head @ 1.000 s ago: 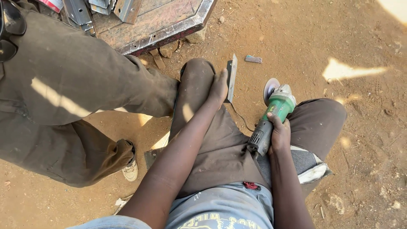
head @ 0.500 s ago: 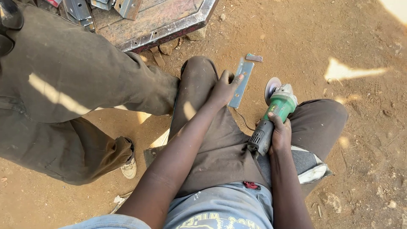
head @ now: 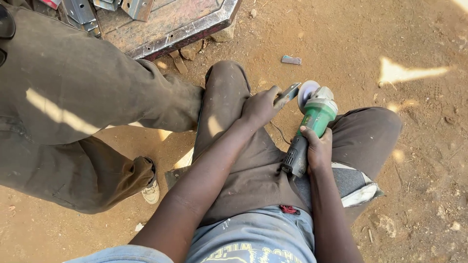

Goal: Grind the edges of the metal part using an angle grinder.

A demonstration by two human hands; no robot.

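Metal strip [head: 290, 91] swung against green grinder [head: 312, 124].

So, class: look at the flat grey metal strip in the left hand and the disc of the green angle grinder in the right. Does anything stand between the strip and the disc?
Nothing visible does. The left hand holds the flat grey metal strip with its end right beside the pale disc of the green angle grinder, gripped by the right hand. Whether they touch cannot be told.

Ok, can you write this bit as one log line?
left hand: holds flat metal strip | right hand: grips green angle grinder | strip beside grinder disc | ground: dirt
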